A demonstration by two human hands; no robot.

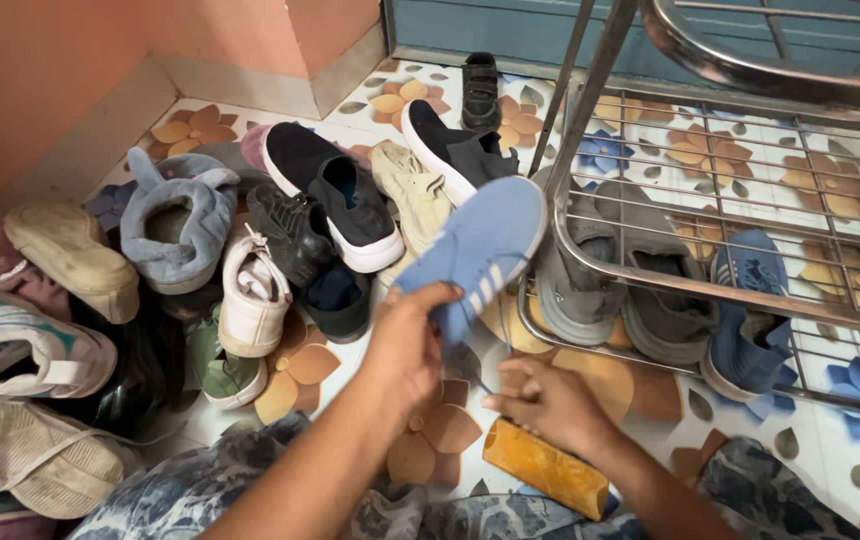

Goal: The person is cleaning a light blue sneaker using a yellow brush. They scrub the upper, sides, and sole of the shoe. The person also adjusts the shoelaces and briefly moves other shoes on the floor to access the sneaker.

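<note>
My left hand [405,340] grips a blue sneaker [480,245] by its heel end and holds it tilted, its toe pointing up toward the metal shoe rack [590,265]. My right hand [545,400] sits just below it with fingers pinched near the sneaker's dangling lace. The sneaker's toe touches or nearly touches the rack's curved front rail. On the rack's lower shelf stand a grey pair of shoes [640,290] and a second blue sneaker [745,330].
A pile of shoes covers the floral tile floor at left: black slip-ons [340,205], a grey fuzzy slipper [180,220], white sneakers [250,295], a beige shoe [70,260]. A yellow block [545,465] lies by my knees. Orange walls stand behind.
</note>
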